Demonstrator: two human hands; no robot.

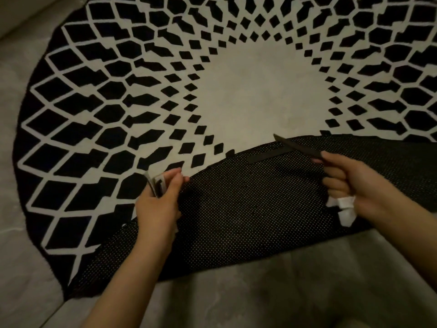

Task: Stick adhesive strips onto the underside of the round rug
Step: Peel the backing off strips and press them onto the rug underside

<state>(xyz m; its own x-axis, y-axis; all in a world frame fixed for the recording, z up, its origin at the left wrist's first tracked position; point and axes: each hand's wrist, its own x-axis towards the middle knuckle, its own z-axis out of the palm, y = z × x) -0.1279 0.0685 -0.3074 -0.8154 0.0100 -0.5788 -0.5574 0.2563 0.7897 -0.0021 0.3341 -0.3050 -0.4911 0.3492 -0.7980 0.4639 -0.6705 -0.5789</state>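
Fingers of left hand (158, 204) clamp perhaps several strips (156, 184); right hand (350, 185) pinches one strip (298, 146).

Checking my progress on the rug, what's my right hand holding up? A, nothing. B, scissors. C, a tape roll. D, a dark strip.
D: the right hand pinches a dark adhesive strip above the rug's folded-over dotted underside, with white backing scraps tucked in its lower fingers.
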